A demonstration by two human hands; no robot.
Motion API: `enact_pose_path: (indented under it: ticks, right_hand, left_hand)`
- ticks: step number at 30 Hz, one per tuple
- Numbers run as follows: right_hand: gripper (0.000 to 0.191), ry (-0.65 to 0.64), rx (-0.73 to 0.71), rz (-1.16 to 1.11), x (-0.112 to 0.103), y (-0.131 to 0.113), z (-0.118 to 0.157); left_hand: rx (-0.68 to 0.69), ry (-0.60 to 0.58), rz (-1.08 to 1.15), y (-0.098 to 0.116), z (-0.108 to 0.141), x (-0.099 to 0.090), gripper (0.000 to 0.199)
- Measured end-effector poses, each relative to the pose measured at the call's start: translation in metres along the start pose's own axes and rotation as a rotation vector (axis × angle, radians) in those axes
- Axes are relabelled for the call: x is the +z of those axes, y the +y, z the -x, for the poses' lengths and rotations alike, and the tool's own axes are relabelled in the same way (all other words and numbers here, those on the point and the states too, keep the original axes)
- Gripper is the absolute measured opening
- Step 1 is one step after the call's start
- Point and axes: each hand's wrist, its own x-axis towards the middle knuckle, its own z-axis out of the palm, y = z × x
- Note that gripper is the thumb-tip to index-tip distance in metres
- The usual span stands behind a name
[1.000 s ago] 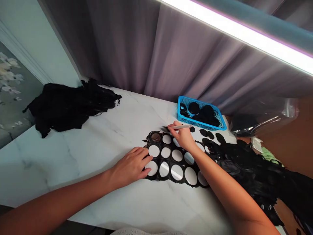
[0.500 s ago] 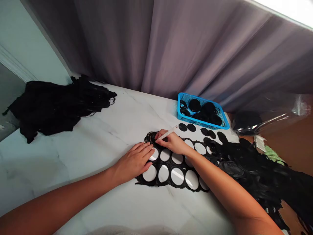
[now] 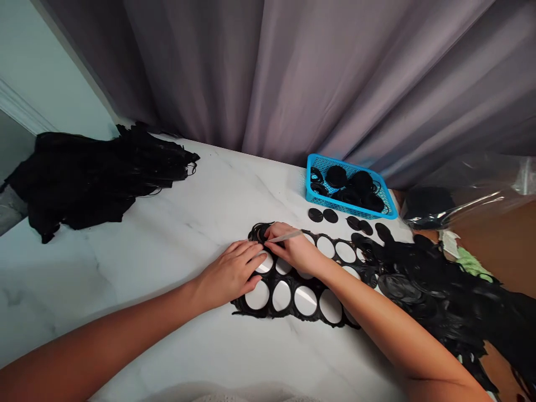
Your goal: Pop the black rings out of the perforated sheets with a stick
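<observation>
A black rubbery sheet (image 3: 292,283) with rows of large round holes lies on the white marbled table, which shows through the holes. My left hand (image 3: 237,272) rests flat on its left end, fingers stretched out and pressing on the edge. My right hand (image 3: 295,245) pinches a slim pale tool (image 3: 287,236) at the sheet's far left corner, close to the left fingertips. Under the right fingers is a dark disc or ring (image 3: 259,231) in that corner, partly hidden. The tool's tip is too small to make out.
Several loose black discs (image 3: 330,215) lie beyond the sheet, before a blue basket (image 3: 352,210) of black discs and rings. Black scraps (image 3: 448,296) heap at right near a clear plastic bag (image 3: 469,190). Stacked black sheets (image 3: 92,178) lie at far left. A grey curtain (image 3: 209,72) hangs behind.
The slim tool in my right hand has tilted lower, and that hand has turned slightly. My left hand stays on the sheet. The whole view has shifted a little.
</observation>
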Motion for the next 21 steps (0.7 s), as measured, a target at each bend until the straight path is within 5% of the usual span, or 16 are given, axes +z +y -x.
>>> enact_pose_path:
  ticks: [6,12,17,19,21]
  right_hand:
    - [0.012,0.007,-0.044,0.328,0.009,-0.002,0.005]
    - [0.017,0.472,0.313,-0.098,-0.024,0.034,-0.01]
    - [0.024,0.924,0.372,-0.255,-0.069,0.053,-0.003]
    - [0.025,1.015,0.384,-0.327,-0.082,0.047,0.008]
    - [0.028,0.975,0.406,-0.477,-0.086,0.031,0.023]
  left_hand:
    - [-0.002,0.004,0.067,-0.003,-0.002,-0.002,0.031]
    - [0.019,0.018,0.031,-0.003,-0.001,-0.001,0.033]
    - [0.031,0.051,0.004,-0.005,0.003,0.001,0.032]
    - [0.032,0.05,0.019,-0.008,0.003,-0.002,0.03]
    - [0.019,0.05,0.064,-0.01,0.001,-0.008,0.025]
